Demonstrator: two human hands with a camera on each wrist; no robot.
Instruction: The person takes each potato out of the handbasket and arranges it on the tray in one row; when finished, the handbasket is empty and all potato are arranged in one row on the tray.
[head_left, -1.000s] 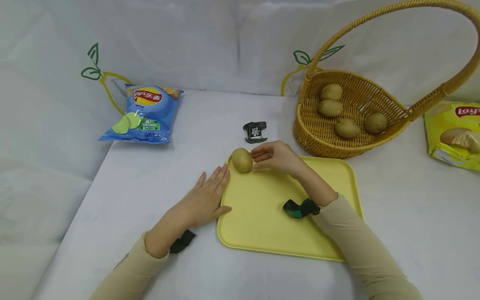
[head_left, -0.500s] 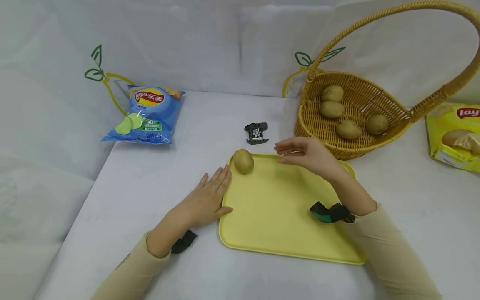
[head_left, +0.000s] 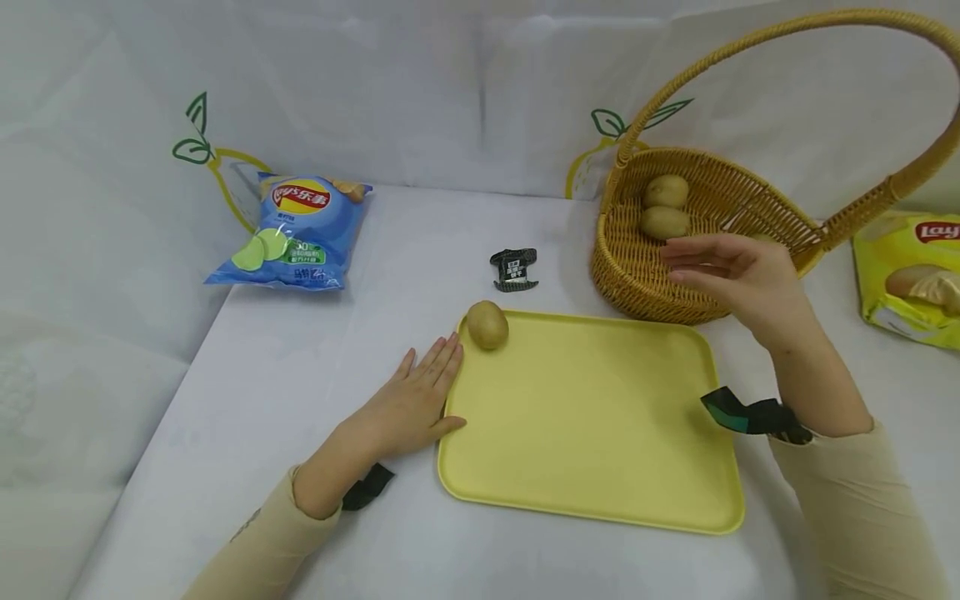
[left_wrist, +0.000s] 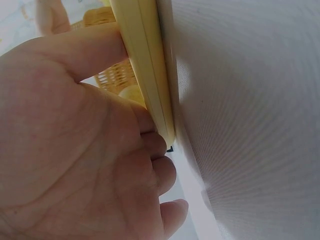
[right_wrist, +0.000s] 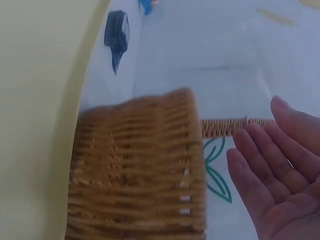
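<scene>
Potato (head_left: 487,326) set on the tray (head_left: 585,433), basket (head_left: 637,296) approached.
The tray's left rim is touched by the left hand (head_left: 408,406), its fingers straight and nothing gripped. At the far-left corner the potato is left untouched. The right hand (head_left: 757,287), loosely curved and empty, has been moved from it to the basket, where other potatoes (head_left: 665,222) are seen; one placement appears finished.

Yellow tray (head_left: 585,417), golden-brown basket (head_left: 645,297)
</scene>
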